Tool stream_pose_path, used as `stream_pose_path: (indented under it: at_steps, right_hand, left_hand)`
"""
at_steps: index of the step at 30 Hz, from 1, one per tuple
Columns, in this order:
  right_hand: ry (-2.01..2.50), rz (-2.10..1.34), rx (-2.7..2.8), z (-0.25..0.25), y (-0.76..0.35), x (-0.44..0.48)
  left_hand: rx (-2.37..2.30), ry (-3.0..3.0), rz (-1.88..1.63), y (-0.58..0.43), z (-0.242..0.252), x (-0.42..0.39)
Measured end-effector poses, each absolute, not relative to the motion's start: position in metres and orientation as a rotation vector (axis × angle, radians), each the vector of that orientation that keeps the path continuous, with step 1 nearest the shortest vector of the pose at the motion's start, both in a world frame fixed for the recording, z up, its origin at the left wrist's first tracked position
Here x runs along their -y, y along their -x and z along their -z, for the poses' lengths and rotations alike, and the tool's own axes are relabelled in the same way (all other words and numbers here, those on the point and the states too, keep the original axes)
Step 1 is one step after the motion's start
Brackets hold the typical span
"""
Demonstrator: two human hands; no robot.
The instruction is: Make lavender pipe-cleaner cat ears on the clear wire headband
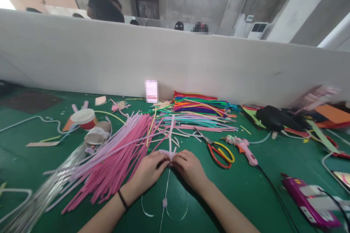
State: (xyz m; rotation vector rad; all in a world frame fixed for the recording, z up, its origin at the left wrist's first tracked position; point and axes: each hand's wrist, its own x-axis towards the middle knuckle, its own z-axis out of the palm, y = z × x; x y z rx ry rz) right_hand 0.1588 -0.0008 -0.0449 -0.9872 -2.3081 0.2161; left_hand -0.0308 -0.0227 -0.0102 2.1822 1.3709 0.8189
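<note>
Both hands meet at the middle of the green table. My left hand (155, 164) pinches the left side of a bent pale lilac pipe cleaner (171, 136), whose long end stands up away from me. On its right side, the fingers of my right hand (188, 165) are closed at the same spot. A thin clear stem (167, 185) runs from between the hands toward me, with a small lilac bead-like piece (164, 202) on it and clear curved loops beside it. My fingertips hide the join. Left of the hands lies a heap of pink and lilac pipe cleaners (120, 156).
Scissors (218, 152) with red and yellow handles and a pink glue gun (243, 147) lie to the right. Multicoloured pipe cleaners (199, 105) are stacked behind, near a white partition (115, 58). A paper cup (86, 118) stands left; a purple power strip (308, 200) lies front right.
</note>
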Motion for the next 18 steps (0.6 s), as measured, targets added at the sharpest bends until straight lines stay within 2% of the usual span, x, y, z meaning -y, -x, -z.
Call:
stream_pose_path:
  at_steps: [6,12,18]
  right_hand:
    - [0.99,-0.206,2.318,0.0401,-0.1575,0.0061]
    - [1.04,-0.739,1.987,0.0363,-0.1545,0.0041]
    - [1.077,-0.715,1.963,0.0417,-0.1522,0.0049]
  left_hand:
    - [-1.409,-2.219,-0.856,0.0298,0.011,0.0258]
    - [-1.338,-2.166,-0.899,0.0284,0.0109,0.024]
    - [-1.259,-2.091,-0.912,0.0299,0.0087,0.0227]
